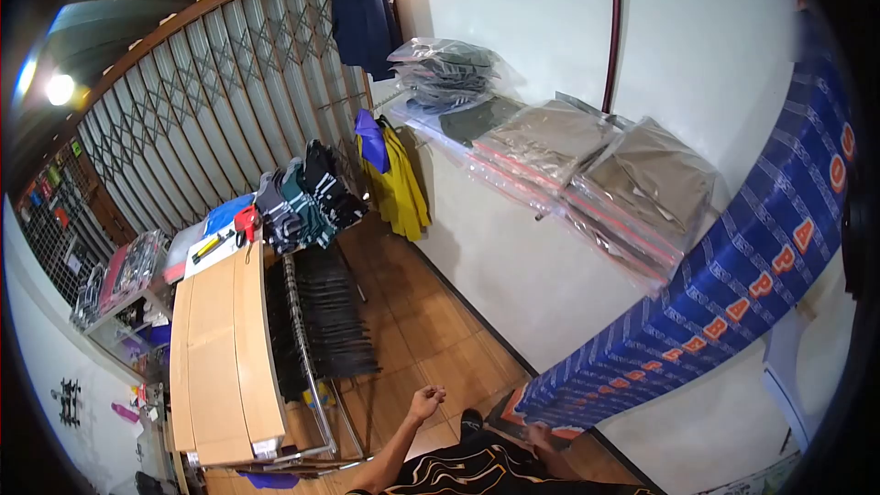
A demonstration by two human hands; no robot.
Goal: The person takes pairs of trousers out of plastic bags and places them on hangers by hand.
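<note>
My left hand (427, 401) is held out over the tiled floor, its fingers loosely curled with nothing visible in them. Nearest to it is a metal garment rack (323, 422), standing to its left with many black hangers (337, 325). My right hand (543, 440) hangs low beside my body, close to the foot of a tall blue banner (660, 339) with orange letters. Its fingers are blurred and dim, so I cannot tell how they are set.
Bagged brown garments (646, 179) and stacked grey ones (445, 69) lie on a wall shelf. At left is a wooden-topped table (215, 348), with folded shirts (293, 206) and a red tool (246, 223) beyond. A yellow garment (399, 183) hangs near a folding metal gate (211, 82).
</note>
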